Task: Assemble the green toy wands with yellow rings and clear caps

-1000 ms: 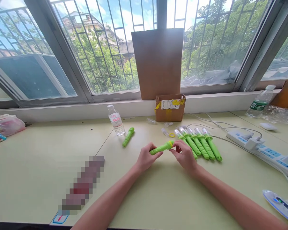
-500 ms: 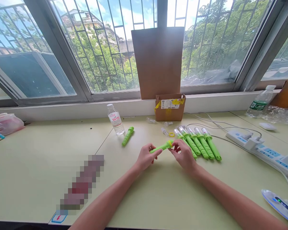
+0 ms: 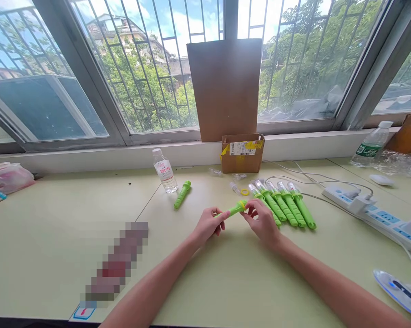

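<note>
My left hand [image 3: 209, 224] is closed round the lower part of a green plastic handle [image 3: 235, 209], its thumb lying along the top. The handle slants up to the right, just above the table. At its far end sits a yellow ring [image 3: 241, 205], round the collar. My right hand [image 3: 261, 222] pinches that collar end at the ring; its fingertips partly hide what they touch. Right beside it lie several green sticks [image 3: 289, 207] with clear tips, side by side. Another green handle [image 3: 182, 195], without a clear tip, lies to the left.
Behind my hands are a loose yellow ring [image 3: 244, 192], small clear plastic pieces [image 3: 238, 176] and a cardboard box [image 3: 242, 161]. A water bottle [image 3: 165, 172] stands left of them. On the right are a power strip [image 3: 379, 216] with cables and a white-and-blue device [image 3: 398, 291].
The left hand's thumb and fingers have shifted slightly on the handle. Otherwise both hands stay in nearly the same place, and the things on the table have not moved.
</note>
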`<state>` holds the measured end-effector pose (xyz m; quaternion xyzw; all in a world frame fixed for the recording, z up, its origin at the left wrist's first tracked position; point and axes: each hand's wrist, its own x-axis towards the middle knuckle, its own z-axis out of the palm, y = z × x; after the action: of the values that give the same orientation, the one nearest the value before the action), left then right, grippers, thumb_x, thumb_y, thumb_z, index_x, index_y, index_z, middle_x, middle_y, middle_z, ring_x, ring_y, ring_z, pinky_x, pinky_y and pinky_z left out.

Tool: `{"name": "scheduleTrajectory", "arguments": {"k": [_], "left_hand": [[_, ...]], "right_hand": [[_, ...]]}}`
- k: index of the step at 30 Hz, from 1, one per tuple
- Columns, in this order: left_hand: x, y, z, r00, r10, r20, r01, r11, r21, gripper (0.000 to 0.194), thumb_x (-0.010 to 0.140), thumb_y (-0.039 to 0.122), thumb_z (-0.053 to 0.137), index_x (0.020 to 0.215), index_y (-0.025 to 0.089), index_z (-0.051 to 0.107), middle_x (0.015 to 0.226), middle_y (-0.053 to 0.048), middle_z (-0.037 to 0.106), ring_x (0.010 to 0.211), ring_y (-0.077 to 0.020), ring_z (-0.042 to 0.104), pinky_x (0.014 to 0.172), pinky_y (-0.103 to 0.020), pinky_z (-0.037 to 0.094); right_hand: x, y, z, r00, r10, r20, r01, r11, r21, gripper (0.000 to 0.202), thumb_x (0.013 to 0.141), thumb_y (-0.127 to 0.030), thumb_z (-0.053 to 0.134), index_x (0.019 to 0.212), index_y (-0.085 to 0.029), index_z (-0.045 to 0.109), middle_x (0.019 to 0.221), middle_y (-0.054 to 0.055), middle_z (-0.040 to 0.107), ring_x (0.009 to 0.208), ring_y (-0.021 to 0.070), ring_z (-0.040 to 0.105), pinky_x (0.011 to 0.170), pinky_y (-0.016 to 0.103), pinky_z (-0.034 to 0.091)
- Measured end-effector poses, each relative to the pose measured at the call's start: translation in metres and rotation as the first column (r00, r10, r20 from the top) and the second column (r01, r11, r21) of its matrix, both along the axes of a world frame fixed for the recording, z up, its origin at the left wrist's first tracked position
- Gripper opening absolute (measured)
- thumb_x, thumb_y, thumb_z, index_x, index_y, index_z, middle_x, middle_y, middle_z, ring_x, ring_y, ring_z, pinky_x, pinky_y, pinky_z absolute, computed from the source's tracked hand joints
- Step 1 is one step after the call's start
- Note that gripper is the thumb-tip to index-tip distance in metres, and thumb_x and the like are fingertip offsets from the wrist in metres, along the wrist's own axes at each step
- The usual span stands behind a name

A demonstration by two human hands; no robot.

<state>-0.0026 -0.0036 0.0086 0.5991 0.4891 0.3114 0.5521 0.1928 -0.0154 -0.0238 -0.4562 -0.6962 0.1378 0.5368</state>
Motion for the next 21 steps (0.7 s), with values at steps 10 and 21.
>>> {"name": "scheduleTrajectory", "arguments": {"k": [10, 21], "left_hand": [[-0.002, 0.003, -0.013, 0.914, 0.180, -0.364, 0.101, 0.768, 0.633, 0.038, 0.073, 0.050, 0.063, 0.092, 0.020, 0.051, 0.070, 0.003, 0.058, 0.050, -0.0091, 0.048, 0.052, -0.022, 0.035], [-0.003, -0.001, -0.014, 0.829, 0.279, -0.485, 0.218, 0.638, 0.739, 0.019, 0.084, 0.039, 0.051, 0.084, 0.020, 0.051, 0.057, 0.004, 0.053, 0.045, -0.0102, 0.044, 0.050, -0.022, 0.028]], "right_hand": [[0.000, -0.001, 0.002, 0.998, -0.055, -0.026, 0.056, 0.998, 0.036, 0.006, 0.083, -0.025, 0.059, 0.082, -0.020, 0.054, 0.087, 0.003, 0.057, 0.058, 0.0110, 0.053, 0.054, 0.028, 0.051], [0.000, 0.001, 0.005, 0.998, -0.023, -0.066, 0.021, 0.999, -0.035, 0.014, 0.079, -0.028, 0.063, 0.084, -0.020, 0.054, 0.088, 0.004, 0.056, 0.061, 0.0123, 0.055, 0.054, 0.029, 0.054]]}}
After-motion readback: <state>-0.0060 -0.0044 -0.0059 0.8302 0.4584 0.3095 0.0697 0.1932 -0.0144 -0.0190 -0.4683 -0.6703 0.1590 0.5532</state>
